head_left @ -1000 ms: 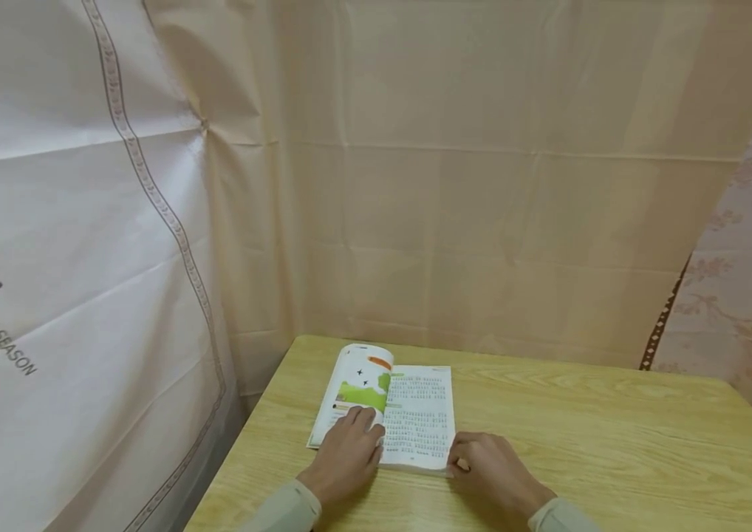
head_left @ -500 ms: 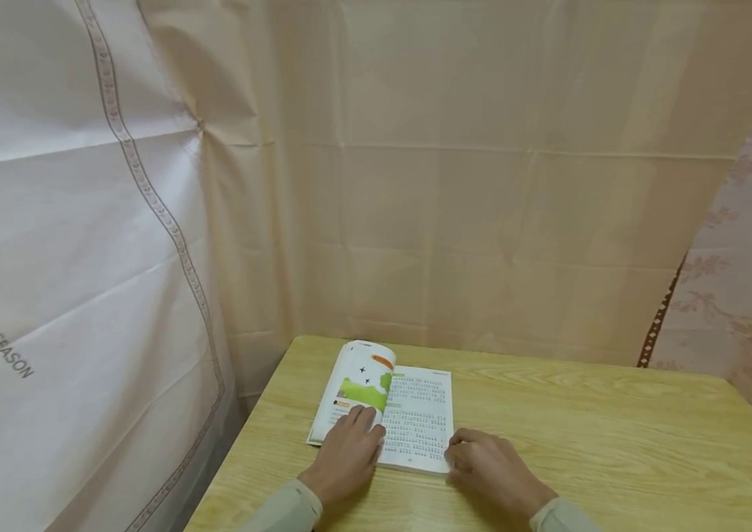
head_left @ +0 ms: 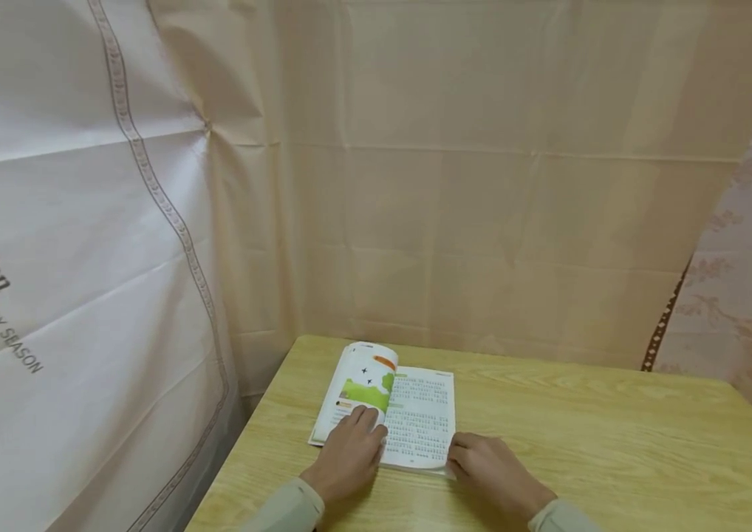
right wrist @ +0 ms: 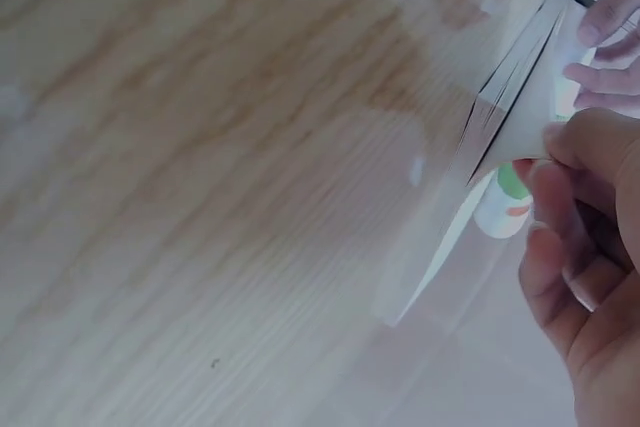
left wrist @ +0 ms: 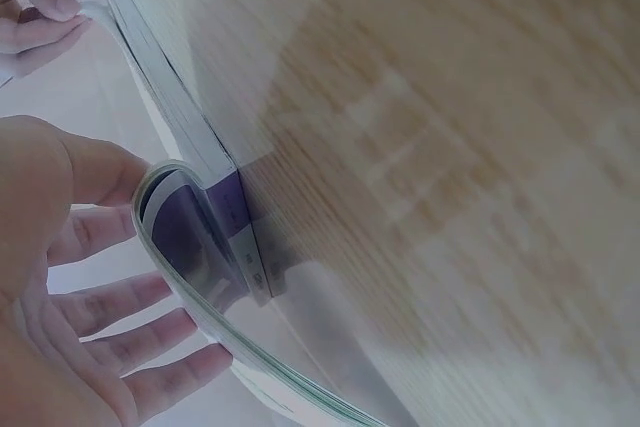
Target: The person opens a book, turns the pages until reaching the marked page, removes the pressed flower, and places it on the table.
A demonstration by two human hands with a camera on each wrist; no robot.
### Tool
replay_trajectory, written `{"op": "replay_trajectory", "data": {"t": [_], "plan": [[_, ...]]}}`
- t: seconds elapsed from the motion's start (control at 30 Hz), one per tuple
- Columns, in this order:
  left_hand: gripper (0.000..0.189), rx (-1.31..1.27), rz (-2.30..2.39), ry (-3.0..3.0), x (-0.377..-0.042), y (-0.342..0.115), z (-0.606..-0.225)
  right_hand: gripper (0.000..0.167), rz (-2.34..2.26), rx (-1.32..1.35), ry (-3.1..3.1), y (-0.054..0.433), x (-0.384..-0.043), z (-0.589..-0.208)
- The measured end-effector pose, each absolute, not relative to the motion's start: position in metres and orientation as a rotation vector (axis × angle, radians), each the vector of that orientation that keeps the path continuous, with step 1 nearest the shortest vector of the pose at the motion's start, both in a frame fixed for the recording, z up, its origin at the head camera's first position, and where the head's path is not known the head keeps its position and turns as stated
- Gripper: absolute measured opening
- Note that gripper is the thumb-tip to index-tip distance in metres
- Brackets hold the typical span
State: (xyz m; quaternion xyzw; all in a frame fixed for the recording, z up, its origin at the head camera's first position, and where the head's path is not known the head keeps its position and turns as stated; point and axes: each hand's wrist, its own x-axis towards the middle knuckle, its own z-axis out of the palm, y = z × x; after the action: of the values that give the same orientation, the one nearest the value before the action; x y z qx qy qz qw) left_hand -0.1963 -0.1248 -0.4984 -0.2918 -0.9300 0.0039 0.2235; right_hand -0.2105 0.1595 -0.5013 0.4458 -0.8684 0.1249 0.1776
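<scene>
An open book [head_left: 418, 421] lies on the wooden table, its left-hand pages [head_left: 366, 380] curving up from the spine with a green and orange picture. My left hand [head_left: 349, 451] rests on the lower part of those pages near the spine. In the left wrist view, the left fingers [left wrist: 120, 302] spread fairly straight against the curved pages. My right hand [head_left: 492, 469] is at the lower right corner of the text page. The right wrist view shows its thumb and forefinger pinching the page corner [right wrist: 525, 142], which bends up from the thicker block of pages below.
The wood-grain table [head_left: 582, 436] extends to the right of the book. A beige cloth [head_left: 482, 222] hangs behind it, a white printed cloth [head_left: 83, 258] on the left and a floral cloth [head_left: 742, 310] on the right.
The text page's lower right corner lay flatter half a second ago; now it is raised slightly in my right fingers. My left hand stays on the left-hand pages. The head view shifts slightly.
</scene>
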Motion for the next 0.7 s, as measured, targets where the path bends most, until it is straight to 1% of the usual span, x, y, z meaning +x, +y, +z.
{"op": "replay_trajectory", "data": {"t": [0.03,0.17,0.23,0.37,0.43,0.53,0.7], "plan": [[0.008,-0.805,0.009,-2.566,-0.197,-0.124,-0.499,0.004,0.349,1.261,-2.446,0.16,-0.211,-0.502],[0.011,-0.809,0.006,-2.539,-0.198,-0.122,-0.5,0.016,0.383,1.253,-2.423,0.16,-0.211,-0.501],[0.021,-0.807,0.01,-2.53,-0.198,-0.12,-0.501,0.017,0.419,1.248,-2.425,0.161,-0.211,-0.499],[0.048,-0.789,0.022,-2.538,-0.197,-0.116,-0.502,0.012,0.496,1.209,-2.44,0.163,-0.209,-0.495],[0.055,-0.77,0.04,-2.557,-0.197,-0.114,-0.502,0.011,0.535,1.18,-2.453,0.164,-0.209,-0.495],[0.054,-0.75,0.063,-2.586,-0.197,-0.113,-0.504,0.011,0.564,1.152,-2.428,0.164,-0.21,-0.496],[0.044,-0.754,0.072,-2.591,-0.198,-0.113,-0.506,0.016,0.538,1.126,-2.288,0.161,-0.212,-0.496]]}}
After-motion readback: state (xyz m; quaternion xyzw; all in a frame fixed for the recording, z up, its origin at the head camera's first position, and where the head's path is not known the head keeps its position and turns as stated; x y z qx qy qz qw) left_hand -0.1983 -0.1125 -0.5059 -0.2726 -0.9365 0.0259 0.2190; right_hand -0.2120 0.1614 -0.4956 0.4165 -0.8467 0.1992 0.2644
